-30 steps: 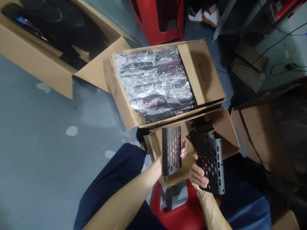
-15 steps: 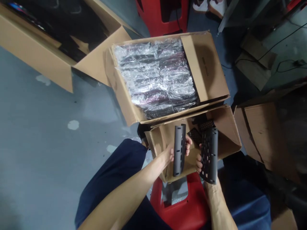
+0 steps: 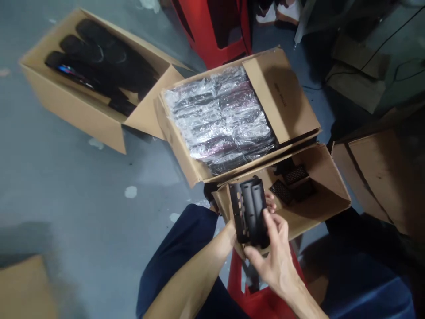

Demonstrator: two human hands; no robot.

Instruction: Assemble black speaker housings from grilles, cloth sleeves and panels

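Note:
Two dark, curved panels with slots along their edges are together over the near carton, one nested against the other. Behind them my left hand supports the pair; its fingertips show past their right side, while the palm is hidden. My right hand closes on the lower right of the same panels, thumb at the bottom end and fingers along the side. Below, the open carton holds a few black mesh-patterned pieces.
Beyond it stands a carton packed with plastic-wrapped dark items. Another open carton at upper left contains long black objects. Red stools stand ahead and below. Flattened cardboard and cables lie at right. Another person's shoes show at top.
Each hand held a separate slotted panel, apart. The right one has been brought left against the other, and both panels are now together. The view has shifted, showing more of the upper-left carton.

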